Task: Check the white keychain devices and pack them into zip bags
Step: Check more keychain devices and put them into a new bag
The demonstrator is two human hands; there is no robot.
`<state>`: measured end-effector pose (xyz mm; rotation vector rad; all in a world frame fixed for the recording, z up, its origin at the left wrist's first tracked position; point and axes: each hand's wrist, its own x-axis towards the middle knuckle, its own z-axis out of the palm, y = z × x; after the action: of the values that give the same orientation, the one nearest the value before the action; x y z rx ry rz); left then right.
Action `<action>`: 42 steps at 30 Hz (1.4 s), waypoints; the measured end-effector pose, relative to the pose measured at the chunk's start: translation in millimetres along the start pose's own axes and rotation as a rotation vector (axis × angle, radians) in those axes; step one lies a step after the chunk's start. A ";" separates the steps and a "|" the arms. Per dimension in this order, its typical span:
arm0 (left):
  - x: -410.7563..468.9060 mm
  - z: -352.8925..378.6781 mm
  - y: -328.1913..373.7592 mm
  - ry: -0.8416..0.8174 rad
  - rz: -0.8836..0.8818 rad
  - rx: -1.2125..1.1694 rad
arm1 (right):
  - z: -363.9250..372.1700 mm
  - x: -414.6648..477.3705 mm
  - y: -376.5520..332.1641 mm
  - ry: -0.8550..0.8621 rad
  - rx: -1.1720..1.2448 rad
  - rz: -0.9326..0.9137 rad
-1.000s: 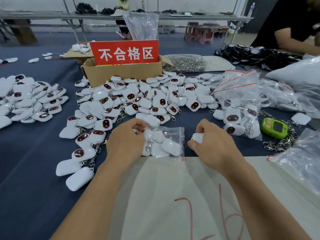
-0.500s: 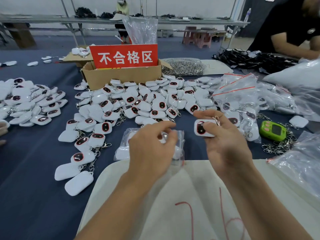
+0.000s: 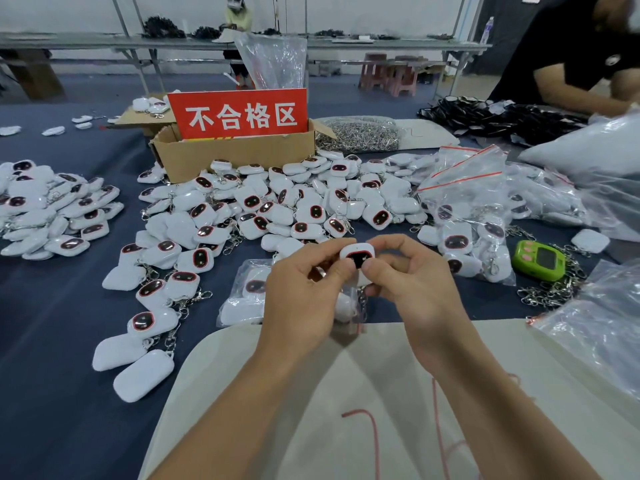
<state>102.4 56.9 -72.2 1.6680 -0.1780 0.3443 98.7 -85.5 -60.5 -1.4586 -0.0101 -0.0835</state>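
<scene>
Just above the middle of the frame, both hands held one white keychain device [image 3: 358, 256] in the air, with its dark, red-rimmed screen facing the camera. The left hand [image 3: 301, 299] pinched the device's left edge between thumb and curled fingers [image 3: 329, 249]. The right hand [image 3: 415, 292] pinched its right edge the same way, the thumb low and the index finger arched over the top. A thin metal chain hung below the device, mostly hidden by the hands.

Directly below the hands, a clear zip bag [image 3: 242, 296] lay on the dark blue tabletop [image 3: 52, 341]. It had several white devices inside, and its right part was covered by the left hand. Its lower edge sat just beside a pale cloth sheet [image 3: 346, 393] with red markings that filled the lower centre of the frame.

A large heap of loose devices [image 3: 277, 202] spread across the middle of the frame, and a second heap [image 3: 52, 209] lay at the left edge. Behind the central heap stood an open cardboard box [image 3: 235, 157] carrying a red sign [image 3: 239, 114] with white Chinese characters. A clear bag of metal key rings [image 3: 360, 133] lay to the right of the box. Filled zip bags with red seal strips [image 3: 467, 209] were stacked at centre right. A green handheld gadget [image 3: 538, 259] rested on loose chains near them. A person in a black shirt [image 3: 581, 46] leaned over the tabletop in the upper right corner.
</scene>
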 end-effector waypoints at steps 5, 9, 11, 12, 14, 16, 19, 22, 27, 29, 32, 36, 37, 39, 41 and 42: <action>-0.6 -1.3 -0.9 -0.041 0.036 0.068 | -0.5 1.5 0.0 -0.012 -0.113 0.003; -1.6 -0.7 1.1 -0.062 0.075 0.082 | 1.8 0.4 2.5 0.048 -0.148 -0.023; -0.8 -0.7 -0.4 -0.047 0.073 0.106 | 1.7 0.9 2.2 0.034 -0.150 -0.035; -0.6 -0.7 -1.5 -0.036 0.060 0.114 | 1.1 1.3 2.2 0.020 -0.154 -0.036; -0.5 -0.4 -2.3 -0.012 0.033 0.127 | 0.6 2.0 2.8 -0.009 -0.178 -0.037; -0.3 0.2 -2.0 0.010 0.038 0.140 | 1.0 1.7 4.7 -0.025 -0.198 -0.038; 0.2 -0.2 -0.9 0.035 0.054 0.156 | 2.5 0.8 4.7 -0.037 -0.203 -0.056; -0.4 0.2 0.3 0.031 0.028 0.079 | 2.5 -0.7 1.6 -0.064 -0.151 -0.069; 0.7 -0.1 1.8 0.033 0.008 0.014 | 3.5 -0.4 1.3 -0.050 -0.233 -0.063; 0.5 -0.3 0.6 0.040 0.010 0.041 | 3.4 0.1 0.8 -0.026 -0.239 -0.089; -2.0 0.3 1.6 0.094 0.055 0.141 | 3.6 -0.4 2.4 0.015 -0.377 -0.191; -3.4 -1.9 -0.4 0.127 0.112 0.234 | 1.3 -5.4 -0.6 0.059 -0.567 -0.391; -3.3 -3.0 -1.3 0.137 0.110 0.259 | 0.2 -5.7 -2.3 0.087 -0.605 -0.428; -3.7 -4.2 -1.5 0.162 0.129 0.317 | -2.1 -5.2 -3.0 0.152 -0.634 -0.476; -4.7 -3.9 -0.4 0.171 0.166 0.369 | -2.8 -4.7 -2.7 0.200 -0.619 -0.479; -4.8 -3.6 -1.2 0.171 0.183 0.389 | -2.8 -4.4 -2.5 0.209 -0.616 -0.474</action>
<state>97.8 60.2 -74.6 1.9994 -0.1415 0.6914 94.1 -88.3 -58.6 -2.0302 -0.1723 -0.6744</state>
